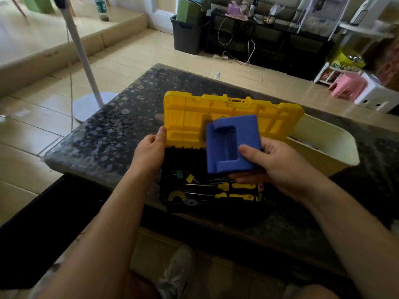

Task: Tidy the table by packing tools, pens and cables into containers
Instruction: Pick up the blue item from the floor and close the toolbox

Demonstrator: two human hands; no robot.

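A black toolbox (pixel 170 203) stands open on the dark speckled table (pixel 103 134), its yellow lid (pixel 190 117) raised upright. Inside lie yellow-and-black screwdrivers (pixel 239 190), a yellow part and small clips. My right hand (pixel 274 162) grips a blue plastic block (pixel 233 143) over the box, thumb on its face and fingers under it. My left hand (pixel 151 149) holds the lid's left edge, thumb on the yellow rim.
A cream rectangular bin (pixel 336 147) sits right of the toolbox. A white fan stand (pixel 86 70) rises from the floor left of the table. Behind are a dark crate (pixel 187 35), black cabinet, pink stool (pixel 347 85) and white shelves.
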